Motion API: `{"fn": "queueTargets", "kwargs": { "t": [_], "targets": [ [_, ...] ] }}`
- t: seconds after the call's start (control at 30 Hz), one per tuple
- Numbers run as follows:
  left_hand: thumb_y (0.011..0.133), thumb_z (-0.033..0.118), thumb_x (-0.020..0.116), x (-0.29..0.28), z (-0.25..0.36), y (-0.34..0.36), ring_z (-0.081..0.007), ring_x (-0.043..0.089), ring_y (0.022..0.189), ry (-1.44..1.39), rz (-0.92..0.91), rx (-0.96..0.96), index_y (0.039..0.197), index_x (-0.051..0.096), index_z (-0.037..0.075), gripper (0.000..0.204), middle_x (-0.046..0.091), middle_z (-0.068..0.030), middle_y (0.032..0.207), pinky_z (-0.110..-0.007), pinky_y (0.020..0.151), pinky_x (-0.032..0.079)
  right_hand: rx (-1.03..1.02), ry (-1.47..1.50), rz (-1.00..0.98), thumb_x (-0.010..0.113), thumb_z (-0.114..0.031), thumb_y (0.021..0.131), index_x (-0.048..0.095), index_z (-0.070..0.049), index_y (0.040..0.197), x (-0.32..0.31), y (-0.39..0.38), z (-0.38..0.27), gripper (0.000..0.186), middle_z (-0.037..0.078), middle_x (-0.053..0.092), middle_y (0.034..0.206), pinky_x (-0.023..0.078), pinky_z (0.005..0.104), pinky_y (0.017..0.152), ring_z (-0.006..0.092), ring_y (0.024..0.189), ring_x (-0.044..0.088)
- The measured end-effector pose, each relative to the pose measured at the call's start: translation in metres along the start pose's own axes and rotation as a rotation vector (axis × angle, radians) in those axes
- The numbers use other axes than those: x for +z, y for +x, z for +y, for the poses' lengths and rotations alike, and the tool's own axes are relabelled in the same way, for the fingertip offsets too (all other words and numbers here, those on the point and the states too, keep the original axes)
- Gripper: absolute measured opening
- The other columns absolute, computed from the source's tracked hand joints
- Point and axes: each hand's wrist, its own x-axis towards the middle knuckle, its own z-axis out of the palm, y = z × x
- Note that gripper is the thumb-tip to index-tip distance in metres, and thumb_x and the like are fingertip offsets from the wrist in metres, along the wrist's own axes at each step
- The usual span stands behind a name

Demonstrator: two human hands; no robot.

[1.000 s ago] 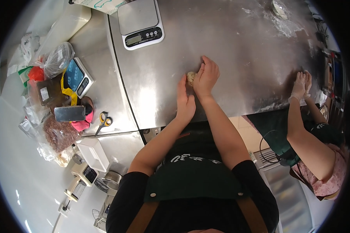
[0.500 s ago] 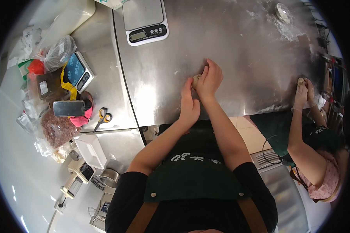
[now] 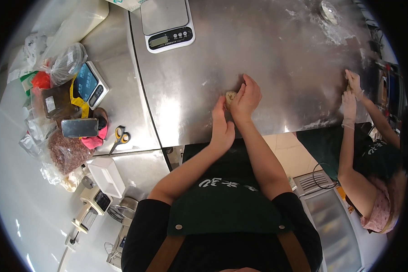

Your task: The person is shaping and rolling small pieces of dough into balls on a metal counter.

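Observation:
A small pale dough ball [image 3: 230,96] with a mottled surface sits between my two hands over the steel table. My left hand [image 3: 222,123] presses its left side with the fingers held together. On the other side my right hand [image 3: 246,100] curves round it, fingers pointing away from me. Part of the ball is hidden behind the fingers and palm.
A white kitchen scale [image 3: 168,27] stands at the far edge. Scissors [image 3: 119,139], a phone [image 3: 80,128] and a second scale [image 3: 91,84] lie left. A co-worker's gloved hands [image 3: 350,97] work at right, below a round floury dish [image 3: 329,12].
My hands and the dough ball have shifted slightly, and more of the ball's top shows. The co-worker's hands have moved farther over the table.

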Motion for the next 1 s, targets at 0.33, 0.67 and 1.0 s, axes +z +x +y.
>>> {"fn": "queueTargets", "kwargs": {
  "t": [0.33, 0.67, 1.0],
  "targets": [
    [0.07, -0.014, 0.035, -0.01, -0.006, 0.013, -0.0328, 0.034, 0.131, -0.021, -0.124, -0.019, 0.143, 0.02, -0.003, 0.075, 0.032, -0.0227, 0.14, -0.039, 0.111, 0.026, 0.056, 0.111, -0.018, 0.048, -0.01, 0.089, 0.055, -0.006, 0.116, -0.009, -0.002, -0.009, 0.028, 0.012, 0.059, 0.111, 0.036, 0.0447, 0.089, 0.0328, 0.104, 0.052],
    [0.069, -0.014, 0.035, -0.011, -0.01, 0.015, -0.0336, 0.033, 0.131, 0.015, -0.155, -0.055, 0.143, 0.02, -0.003, 0.076, 0.033, -0.0231, 0.14, -0.041, 0.112, 0.025, -0.034, -0.136, 0.126, 0.049, -0.008, 0.086, 0.055, -0.006, 0.115, -0.006, -0.02, 0.014, 0.029, 0.011, 0.059, 0.11, 0.036, 0.044, 0.085, 0.0305, 0.101, 0.053],
    [0.069, -0.014, 0.036, -0.007, -0.001, -0.02, -0.0335, 0.034, 0.13, -0.004, -0.19, 0.064, 0.142, 0.022, -0.002, 0.075, 0.036, -0.0215, 0.14, -0.039, 0.112, 0.023, 0.143, 0.048, 0.006, 0.049, -0.007, 0.087, 0.055, -0.007, 0.115, -0.023, -0.03, -0.001, 0.029, 0.011, 0.058, 0.112, 0.036, 0.0441, 0.086, 0.0303, 0.103, 0.052]
  ]
}}
